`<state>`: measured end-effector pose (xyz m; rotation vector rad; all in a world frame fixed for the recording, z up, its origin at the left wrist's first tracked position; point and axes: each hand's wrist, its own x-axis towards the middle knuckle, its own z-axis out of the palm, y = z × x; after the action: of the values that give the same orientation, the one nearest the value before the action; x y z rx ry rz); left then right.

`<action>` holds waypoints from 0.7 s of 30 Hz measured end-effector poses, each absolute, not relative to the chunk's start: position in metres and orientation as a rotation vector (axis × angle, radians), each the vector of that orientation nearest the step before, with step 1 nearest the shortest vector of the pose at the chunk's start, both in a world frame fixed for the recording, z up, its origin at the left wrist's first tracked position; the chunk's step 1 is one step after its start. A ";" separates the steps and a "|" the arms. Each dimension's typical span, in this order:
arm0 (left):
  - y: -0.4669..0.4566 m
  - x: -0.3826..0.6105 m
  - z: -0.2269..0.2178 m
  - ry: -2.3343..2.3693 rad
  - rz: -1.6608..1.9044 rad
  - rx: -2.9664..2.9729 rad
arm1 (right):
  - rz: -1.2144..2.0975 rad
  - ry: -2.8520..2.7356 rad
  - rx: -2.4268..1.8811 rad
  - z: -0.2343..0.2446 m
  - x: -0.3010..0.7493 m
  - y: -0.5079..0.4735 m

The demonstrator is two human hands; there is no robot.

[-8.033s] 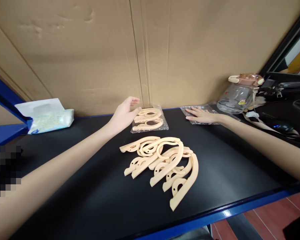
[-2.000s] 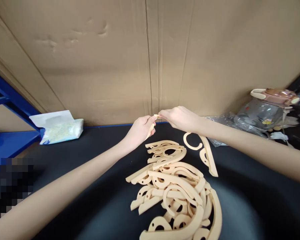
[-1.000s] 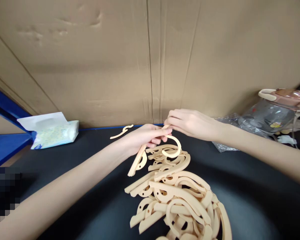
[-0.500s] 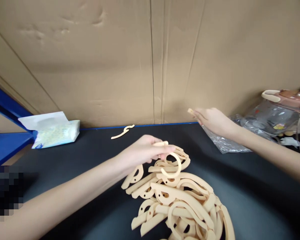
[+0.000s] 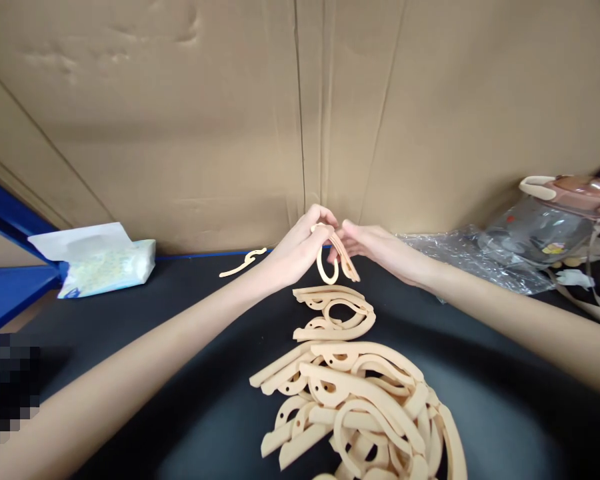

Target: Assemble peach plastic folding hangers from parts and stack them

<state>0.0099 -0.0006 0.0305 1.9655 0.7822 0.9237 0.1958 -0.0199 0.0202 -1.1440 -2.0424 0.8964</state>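
Note:
My left hand (image 5: pixel 305 243) is closed on a beige folding hanger (image 5: pixel 347 257), held above the far part of the table, its curved hook hanging below the fingers. From the other side my right hand (image 5: pixel 367 243) reaches the same hanger, thumb raised and fingertips partly hidden behind it. Below both hands lies a small group of folded hangers (image 5: pixel 335 333). Nearer to me is a larger heap of beige folding hangers (image 5: pixel 365 393), overlapping one another.
A single thin beige hanger piece (image 5: pixel 243 263) lies near the back edge of the black table (image 5: pixel 190 373). To the left is a tissue pack (image 5: pixel 110 267). Clear plastic wrap (image 5: pixel 460 257) and a transparent bottle (image 5: pixel 535 227) sit at right. A cardboard wall (image 5: pixel 205 133) stands behind.
My left hand has lifted the hanger up and away from the heap. My right hand has come in from the right to meet it; the small piece at its fingertips no longer shows.

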 end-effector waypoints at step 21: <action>-0.022 0.030 0.036 1.017 0.838 1.454 | -0.502 -2.547 -1.447 0.043 0.198 -0.017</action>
<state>0.0304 -0.0216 0.0356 1.4544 1.0169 0.8375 0.1984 -0.0170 0.0432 -1.4469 -2.5474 -0.5022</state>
